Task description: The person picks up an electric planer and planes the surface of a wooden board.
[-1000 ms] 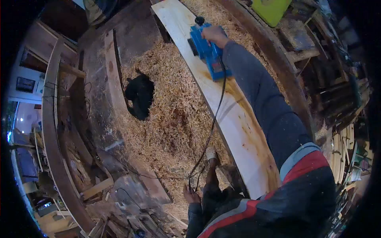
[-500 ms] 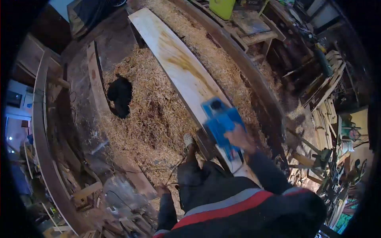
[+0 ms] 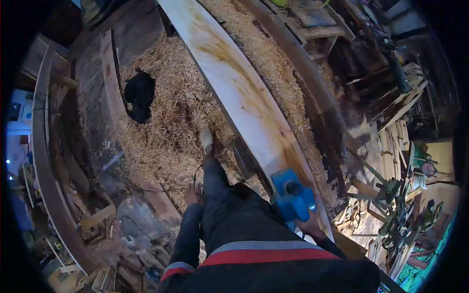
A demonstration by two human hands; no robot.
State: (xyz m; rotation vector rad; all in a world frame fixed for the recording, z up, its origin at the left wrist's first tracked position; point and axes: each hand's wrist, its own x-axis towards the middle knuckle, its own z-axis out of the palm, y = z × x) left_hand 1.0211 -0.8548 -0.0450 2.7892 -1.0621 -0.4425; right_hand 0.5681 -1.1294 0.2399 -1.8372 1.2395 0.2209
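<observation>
A blue electric planer [image 3: 294, 198] rests on a long pale board [image 3: 244, 105] with brown streaks, close to the board's near end. My right hand [image 3: 310, 226] is closed around the planer's rear handle; part of the grip is hidden. My left hand [image 3: 193, 195] hangs low beside my left leg, away from the board. A thin dark power cord [image 3: 197, 172] runs up to its fingers, which look closed on it, though small in view.
Wood shavings [image 3: 181, 112] cover the floor on both sides of the board. A black heap [image 3: 140, 95] lies among them at left. A dark beam [image 3: 312, 83] runs along the right. Scrap wood [image 3: 400, 141] piles up at far right, and a long plank [image 3: 41, 161] stands at left.
The planer and my right hand have moved back along the board toward my body. My left hand has risen a little in view. The view has shifted, and one foot shows farther forward.
</observation>
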